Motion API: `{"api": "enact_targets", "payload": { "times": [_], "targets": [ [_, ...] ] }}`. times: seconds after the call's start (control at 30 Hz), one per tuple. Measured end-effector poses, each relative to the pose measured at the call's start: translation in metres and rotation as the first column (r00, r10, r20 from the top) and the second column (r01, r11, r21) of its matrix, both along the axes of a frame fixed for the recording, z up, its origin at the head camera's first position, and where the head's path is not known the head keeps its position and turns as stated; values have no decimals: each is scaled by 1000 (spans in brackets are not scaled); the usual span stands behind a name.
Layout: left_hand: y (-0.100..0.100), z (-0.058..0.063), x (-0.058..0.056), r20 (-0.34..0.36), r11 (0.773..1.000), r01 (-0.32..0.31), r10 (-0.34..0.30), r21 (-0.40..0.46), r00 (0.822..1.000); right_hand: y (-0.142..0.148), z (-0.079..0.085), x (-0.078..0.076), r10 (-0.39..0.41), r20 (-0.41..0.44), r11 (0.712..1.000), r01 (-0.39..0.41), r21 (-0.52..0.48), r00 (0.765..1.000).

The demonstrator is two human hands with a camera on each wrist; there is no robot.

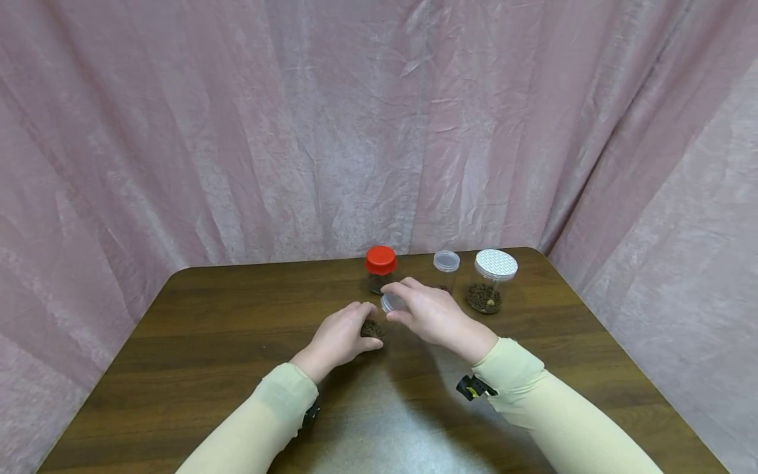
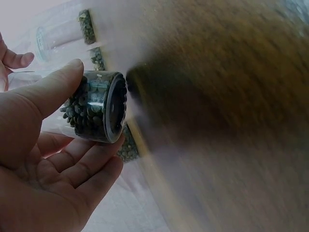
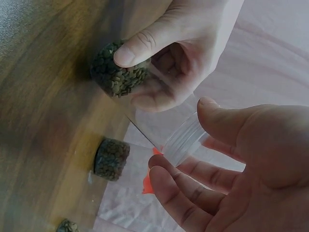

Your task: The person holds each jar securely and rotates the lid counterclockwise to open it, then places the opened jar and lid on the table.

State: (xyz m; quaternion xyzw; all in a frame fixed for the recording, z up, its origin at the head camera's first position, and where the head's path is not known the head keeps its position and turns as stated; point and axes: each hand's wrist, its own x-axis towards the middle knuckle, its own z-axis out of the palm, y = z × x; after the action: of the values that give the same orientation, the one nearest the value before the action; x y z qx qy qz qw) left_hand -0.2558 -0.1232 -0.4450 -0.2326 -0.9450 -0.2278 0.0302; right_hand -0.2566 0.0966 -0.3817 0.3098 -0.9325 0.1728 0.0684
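My left hand (image 1: 339, 337) grips a clear jar (image 2: 96, 112) low down, thumb on one side and fingers on the other. Dark, pellet-like pieces (image 3: 110, 72) fill the bottom of this jar, and its upper part is see-through. At the jar's top, my right hand (image 1: 437, 317) holds the clear ridged lid (image 3: 184, 139) between thumb and fingertips. Both hands are on the same jar, the right one higher up.
Behind the hands stands a red-topped jar (image 1: 380, 261). To its right are a small clear-lidded jar (image 1: 447, 262) and a larger jar with a white patterned lid (image 1: 496, 264). They stand on a brown wooden table (image 1: 225, 329) before a pink curtain (image 1: 331, 131).
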Motion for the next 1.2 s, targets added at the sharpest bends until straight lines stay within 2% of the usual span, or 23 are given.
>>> {"api": "enact_targets", "payload": {
  "times": [0.13,0.37,0.5,1.2],
  "targets": [
    [0,1,1,2,1000,-4,4,-9,1000,0,-1,0,-15,20,1000,15,-4,1000],
    [1,1,0,25,1000,-24,25,-6,999,-4,-2,-2,-106,31,993,104,46,994],
    [1,2,1,24,1000,-22,22,1,999,-5,-1,-2,-128,37,991,126,55,991],
    [1,2,1,21,1000,-17,17,-4,1000,-5,0,-1,-59,43,998,57,41,997]
  ]
}}
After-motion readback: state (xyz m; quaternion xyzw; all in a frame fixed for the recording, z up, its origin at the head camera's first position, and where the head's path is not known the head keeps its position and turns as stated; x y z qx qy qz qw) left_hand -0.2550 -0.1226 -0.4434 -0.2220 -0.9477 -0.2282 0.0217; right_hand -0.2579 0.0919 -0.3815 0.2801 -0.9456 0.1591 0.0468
